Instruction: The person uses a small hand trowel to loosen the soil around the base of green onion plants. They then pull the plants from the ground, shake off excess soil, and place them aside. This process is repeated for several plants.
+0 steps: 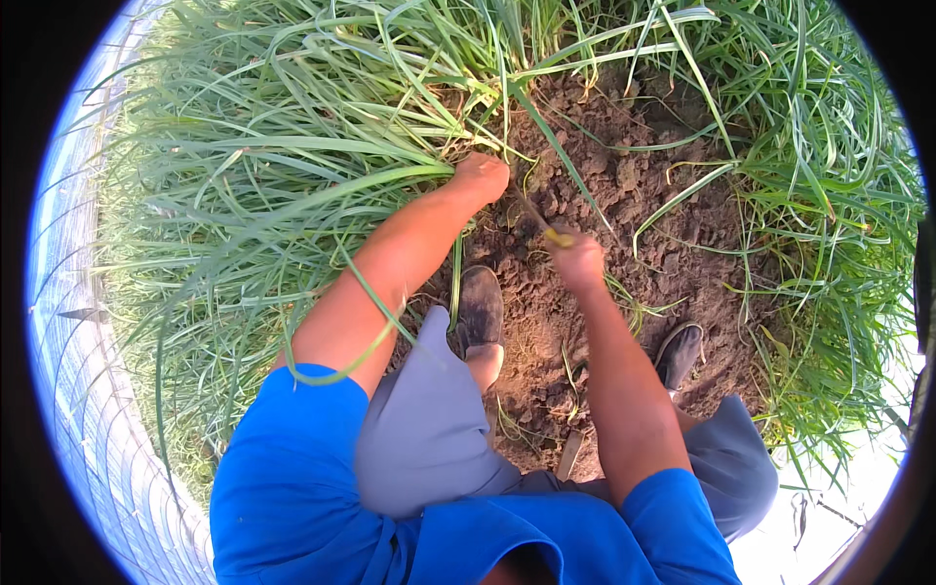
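My left hand [481, 175] is closed around the base of a bunch of long, strap-like green leaves [395, 175], which look like Chinese chives, at the edge of the dense growth. In my right hand [579, 262] is the yellow handle [559, 238] of a narrow-bladed hand tool. Its thin brown blade [532, 208] slants up and left toward the foot of the bunch. The tip is lost beside my left hand, so its exact shape cannot be told. Loose brown soil [629, 197] lies beneath both hands.
Thick green leaves [812, 146] border the soil on the right. My two dark shoes [481, 303] stand on the soil, between the growth on either side. A wooden piece [570, 455] shows below me. White plastic sheeting [80, 351] curves along the left side.
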`<control>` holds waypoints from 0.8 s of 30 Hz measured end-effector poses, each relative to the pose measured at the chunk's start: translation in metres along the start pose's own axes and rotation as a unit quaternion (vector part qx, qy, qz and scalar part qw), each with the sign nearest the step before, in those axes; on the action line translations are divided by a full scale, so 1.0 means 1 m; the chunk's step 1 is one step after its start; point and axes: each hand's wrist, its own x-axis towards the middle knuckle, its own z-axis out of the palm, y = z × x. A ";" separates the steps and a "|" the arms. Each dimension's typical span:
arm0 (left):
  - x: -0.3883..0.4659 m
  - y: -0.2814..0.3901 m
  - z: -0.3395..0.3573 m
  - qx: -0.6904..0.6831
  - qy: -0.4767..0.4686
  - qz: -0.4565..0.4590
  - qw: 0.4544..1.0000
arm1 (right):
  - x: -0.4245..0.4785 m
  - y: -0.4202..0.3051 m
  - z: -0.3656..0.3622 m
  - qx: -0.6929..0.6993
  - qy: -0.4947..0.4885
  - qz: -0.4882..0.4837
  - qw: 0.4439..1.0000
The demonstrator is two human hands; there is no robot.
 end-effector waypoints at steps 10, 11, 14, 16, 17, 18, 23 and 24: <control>-0.030 -0.017 -0.029 0.097 -0.038 0.185 0.977 | -0.069 -0.058 -0.045 -0.263 0.082 0.003 0.961; -0.021 -0.007 -0.034 0.099 -0.029 0.215 0.971 | -0.061 -0.052 -0.040 -0.312 0.099 -0.039 0.944; 0.012 -0.017 -0.004 0.102 0.190 0.237 0.947 | -0.053 -0.105 -0.037 -0.342 0.049 -0.094 0.934; 0.035 -0.033 0.032 0.250 0.356 0.299 0.849 | -0.043 -0.123 -0.020 -0.349 0.007 -0.059 0.935; 0.050 -0.042 0.045 0.286 0.377 0.264 0.840 | -0.030 -0.125 -0.006 -0.350 0.010 -0.052 0.935; 0.069 -0.031 0.043 0.257 0.163 0.160 0.939 | -0.017 -0.122 0.011 -0.351 0.013 -0.044 0.935; 0.087 -0.031 0.051 0.071 0.227 0.130 0.963 | 0.015 -0.117 0.063 -0.275 0.077 -0.071 0.956; 0.085 -0.028 0.037 0.048 0.122 0.096 0.987 | 0.022 -0.114 0.062 -0.283 0.061 -0.039 0.956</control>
